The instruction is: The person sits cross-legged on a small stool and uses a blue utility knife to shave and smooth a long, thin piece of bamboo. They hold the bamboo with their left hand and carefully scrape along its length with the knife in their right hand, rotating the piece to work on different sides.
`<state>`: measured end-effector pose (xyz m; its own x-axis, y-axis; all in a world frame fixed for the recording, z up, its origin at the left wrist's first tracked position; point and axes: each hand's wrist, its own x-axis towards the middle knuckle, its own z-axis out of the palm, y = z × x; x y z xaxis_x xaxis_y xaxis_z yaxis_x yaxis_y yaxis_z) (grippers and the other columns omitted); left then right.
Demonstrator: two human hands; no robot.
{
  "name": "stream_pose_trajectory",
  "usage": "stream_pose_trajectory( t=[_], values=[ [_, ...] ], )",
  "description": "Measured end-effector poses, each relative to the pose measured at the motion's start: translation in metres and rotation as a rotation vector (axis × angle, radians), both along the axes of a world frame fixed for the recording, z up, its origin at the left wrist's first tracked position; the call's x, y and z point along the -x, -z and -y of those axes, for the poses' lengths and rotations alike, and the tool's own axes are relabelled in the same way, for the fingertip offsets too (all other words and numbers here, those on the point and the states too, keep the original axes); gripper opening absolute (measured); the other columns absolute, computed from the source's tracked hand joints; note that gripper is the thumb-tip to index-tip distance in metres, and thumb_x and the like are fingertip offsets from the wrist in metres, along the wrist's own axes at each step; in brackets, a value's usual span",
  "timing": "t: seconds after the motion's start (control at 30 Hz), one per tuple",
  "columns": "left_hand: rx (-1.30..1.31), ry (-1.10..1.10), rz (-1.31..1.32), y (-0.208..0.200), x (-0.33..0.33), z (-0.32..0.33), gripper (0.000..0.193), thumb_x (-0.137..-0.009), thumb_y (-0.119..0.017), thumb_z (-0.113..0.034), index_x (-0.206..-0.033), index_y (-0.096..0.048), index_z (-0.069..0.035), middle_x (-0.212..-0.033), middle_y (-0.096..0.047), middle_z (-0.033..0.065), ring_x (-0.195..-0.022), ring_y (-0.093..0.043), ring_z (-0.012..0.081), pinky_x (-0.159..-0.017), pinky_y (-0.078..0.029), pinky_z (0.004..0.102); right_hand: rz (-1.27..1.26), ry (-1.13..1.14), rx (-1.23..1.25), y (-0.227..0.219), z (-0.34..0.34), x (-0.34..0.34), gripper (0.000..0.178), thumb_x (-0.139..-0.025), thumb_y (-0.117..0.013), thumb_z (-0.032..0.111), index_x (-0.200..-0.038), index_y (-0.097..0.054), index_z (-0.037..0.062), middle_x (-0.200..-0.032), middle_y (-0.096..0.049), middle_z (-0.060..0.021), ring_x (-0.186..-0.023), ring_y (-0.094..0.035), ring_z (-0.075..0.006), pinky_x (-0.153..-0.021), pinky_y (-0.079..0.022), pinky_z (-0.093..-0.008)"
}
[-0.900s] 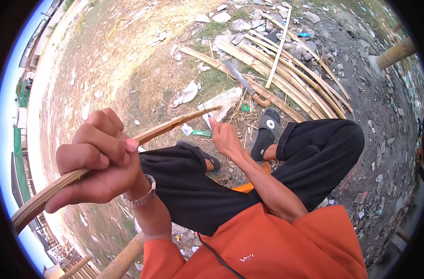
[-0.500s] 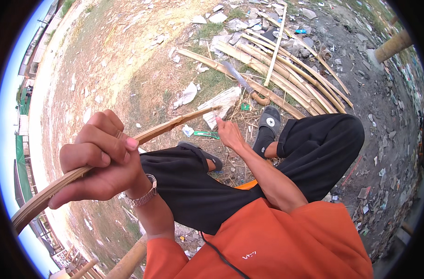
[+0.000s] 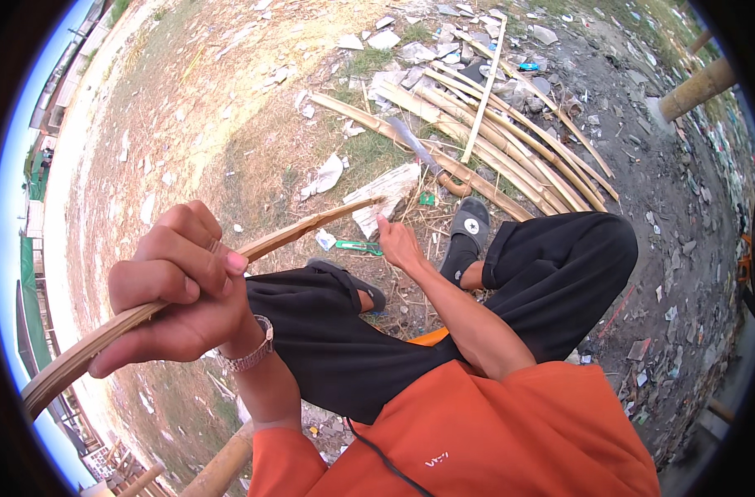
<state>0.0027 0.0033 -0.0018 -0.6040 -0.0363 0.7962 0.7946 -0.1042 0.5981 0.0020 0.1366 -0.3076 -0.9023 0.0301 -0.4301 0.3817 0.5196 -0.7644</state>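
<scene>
My left hand [image 3: 175, 286], with a watch on its wrist, is closed around a long split bamboo strip [image 3: 290, 229]. The strip slants from the lower left up to a pale wooden block [image 3: 398, 184] on the ground, where its far tip meets the block. My right hand [image 3: 401, 247] is low beside the block, just below the strip's tip. Its fingers are curled and the thumb points up; whatever they may hold is hidden. Left of this hand lies a green, slim tool [image 3: 358, 246]. Beyond the block is a long blade [image 3: 411, 142] with a curved brown handle [image 3: 454, 184].
Several split bamboo lengths [image 3: 510, 137] lie piled ahead to the right. My sandalled foot [image 3: 468, 228] is beside the block. Rubble and litter cover the ground. A thick bamboo post [image 3: 696, 89] stands at the far right, and another pole [image 3: 220, 464] is at the lower left.
The whole view has shifted slightly. My left hand keeps its hold on the bamboo strip, and my right hand stays near the block with little visible movement.
</scene>
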Motion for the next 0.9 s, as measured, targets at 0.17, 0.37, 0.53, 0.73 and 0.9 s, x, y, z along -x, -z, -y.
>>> stream_pose_trajectory(
  t=[0.17,0.37,0.53,0.73,0.9],
  values=[
    [0.001,0.060,-0.001,-0.001,0.002,0.002,0.067,-0.084,-0.018,-0.072,-0.059,-0.035,-0.012,-0.042,-0.036,0.0024,-0.038,-0.026,0.0117,-0.042,-0.021,0.0260,-0.039,-0.056,0.025,0.007,0.002,-0.004,0.065,-0.093,-0.030,0.045,-0.076,-0.063,-0.0085,-0.080,-0.056,-0.0358,-0.087,-0.055,-0.0492,-0.082,-0.041,-0.0508],
    [0.022,0.066,-0.006,-0.001,0.002,0.007,0.067,-0.084,-0.017,-0.072,-0.059,-0.035,-0.012,-0.042,-0.038,0.0036,-0.037,-0.029,0.0126,-0.042,-0.022,0.0269,-0.001,-0.039,0.010,0.001,0.005,0.003,0.066,-0.093,-0.028,0.047,-0.079,-0.064,-0.0065,-0.084,-0.057,-0.0352,-0.091,-0.053,-0.0504,-0.086,-0.040,-0.0504],
    [0.014,0.037,0.003,-0.001,0.000,0.007,0.067,-0.084,-0.018,-0.071,-0.060,-0.036,-0.012,-0.042,-0.039,0.0031,-0.037,-0.030,0.0128,-0.041,-0.021,0.0271,0.027,-0.025,-0.008,0.025,0.001,0.002,0.067,-0.092,-0.029,0.048,-0.080,-0.061,-0.0098,-0.084,-0.055,-0.0374,-0.090,-0.053,-0.0510,-0.084,-0.039,-0.0508],
    [0.073,0.158,-0.034,-0.002,0.003,0.006,0.067,-0.084,-0.019,-0.071,-0.060,-0.037,-0.012,-0.043,-0.040,0.0030,-0.037,-0.031,0.0127,-0.041,-0.022,0.0270,0.100,-0.041,-0.077,0.042,-0.008,0.022,0.066,-0.092,-0.029,0.048,-0.092,-0.062,-0.0085,-0.091,-0.055,-0.0380,-0.096,-0.052,-0.0514,-0.089,-0.039,-0.0495],
    [0.044,0.116,-0.029,-0.002,0.003,0.011,0.066,-0.085,-0.021,-0.070,-0.060,-0.037,-0.012,-0.043,-0.039,0.0028,-0.038,-0.031,0.0121,-0.041,-0.022,0.0265,0.140,-0.041,-0.130,0.053,-0.007,0.033,0.066,-0.091,-0.029,0.048,-0.094,-0.062,-0.0080,-0.094,-0.055,-0.0375,-0.097,-0.052,-0.0513,-0.090,-0.039,-0.0491]
  ],
)
